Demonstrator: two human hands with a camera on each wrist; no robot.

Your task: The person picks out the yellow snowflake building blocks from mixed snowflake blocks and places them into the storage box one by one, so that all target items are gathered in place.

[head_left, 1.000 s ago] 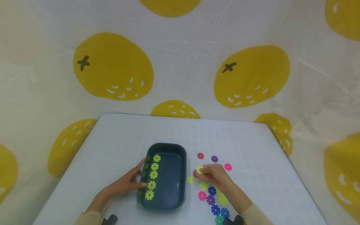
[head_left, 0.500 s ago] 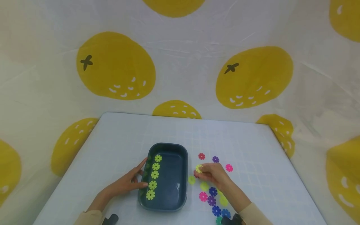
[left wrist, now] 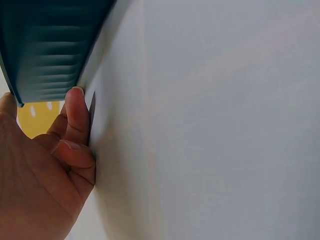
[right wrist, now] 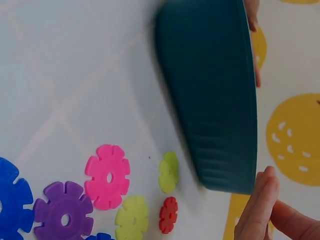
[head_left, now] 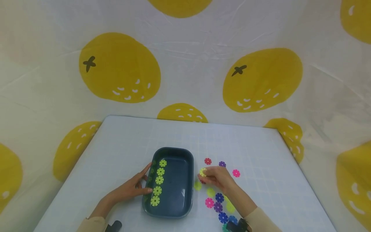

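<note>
A dark teal tray stands on the table, with a column of several yellow-green flower-shaped discs along its left side. At the tray's left wall my left hand holds on, thumb over the rim and fingers against the outside; the left wrist view shows curled fingers low by that wall. My right hand pinches a yellow-green disc between thumb and fingertips, raised just right of the tray. In the right wrist view the fingers of this hand are near the tray's rim; the pinched disc is hidden there.
Right of the tray lie loose flower discs: pink, purple, blue, yellow-green, and red. Some are partly under the right forearm. A white curtain with yellow fruit prints hangs behind the table.
My right hand has shifted slightly left and up toward the tray with the yellow-green disc pinched. The left hand and the tray stay put; the view has turned a little.
</note>
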